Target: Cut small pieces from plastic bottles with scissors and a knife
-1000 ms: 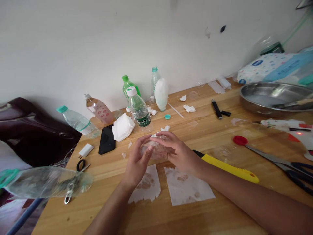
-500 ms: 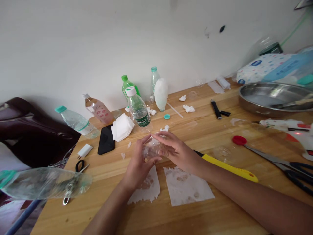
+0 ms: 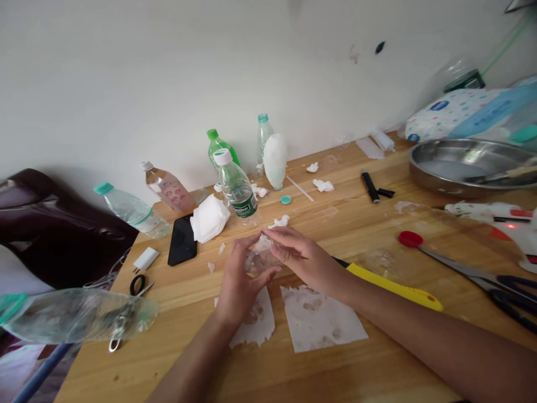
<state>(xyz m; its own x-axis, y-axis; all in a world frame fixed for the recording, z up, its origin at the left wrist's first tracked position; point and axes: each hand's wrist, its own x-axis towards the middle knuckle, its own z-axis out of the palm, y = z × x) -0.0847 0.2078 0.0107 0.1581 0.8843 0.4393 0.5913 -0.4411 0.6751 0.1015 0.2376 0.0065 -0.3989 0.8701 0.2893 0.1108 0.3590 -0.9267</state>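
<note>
Between both hands is a clear plastic bottle piece, partly hidden by fingers. My left hand curves round its left side, thumb along the near edge. The fingers of my right hand press on its top and right side. A wet, torn-edged tissue lies under my left hand, and a second wet tissue lies flat to its right. Just beyond the hands stands a clear bottle with a white cap and green label. A yellow-handled utility knife lies by my right forearm.
Large scissors, a glue gun and a metal basin are on the right. At left are a phone, folded tissues, a charger and a lying bottle. A white-coated bottle stands at the back.
My right fingers and thumb have shifted slightly over the top of the clear plastic piece. My left hand stays round it, and the objects on the table keep their places.
</note>
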